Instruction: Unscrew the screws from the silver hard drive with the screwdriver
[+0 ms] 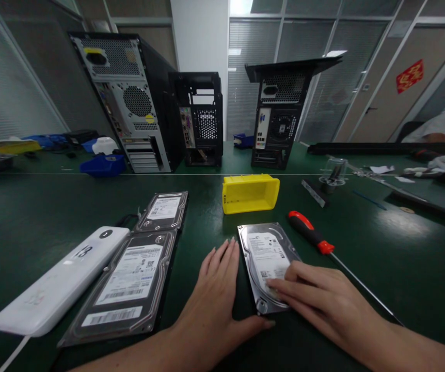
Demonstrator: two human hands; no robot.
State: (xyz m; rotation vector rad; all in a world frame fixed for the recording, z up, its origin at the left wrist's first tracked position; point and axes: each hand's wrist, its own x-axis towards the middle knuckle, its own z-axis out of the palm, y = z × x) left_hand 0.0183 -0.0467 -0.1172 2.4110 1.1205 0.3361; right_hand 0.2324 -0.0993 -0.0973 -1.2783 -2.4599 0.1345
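Observation:
A hard drive [267, 253] with a white label lies flat on the green table before me. My left hand [217, 294] lies palm down along the drive's left side, fingers stretched forward and thumb reaching across near its front edge. From the right, my right hand [315, 294] comes over the drive's front right corner. Its fingers are bent and close together, with tips on the label, and the thumb is mostly hidden. Right of the drive lies a screwdriver [310, 232] with a red and black handle. Just behind it, a yellow bin [251, 207] rests on its side.
Two more hard drives, a near one [129, 279] and a far one [164, 212], lie left beside a white power bank [63, 279] with a cable. Computer cases [160, 98] stand at the back. A clear cup [334, 170] and metal parts are to the right, where another person's sleeve [439, 126] shows.

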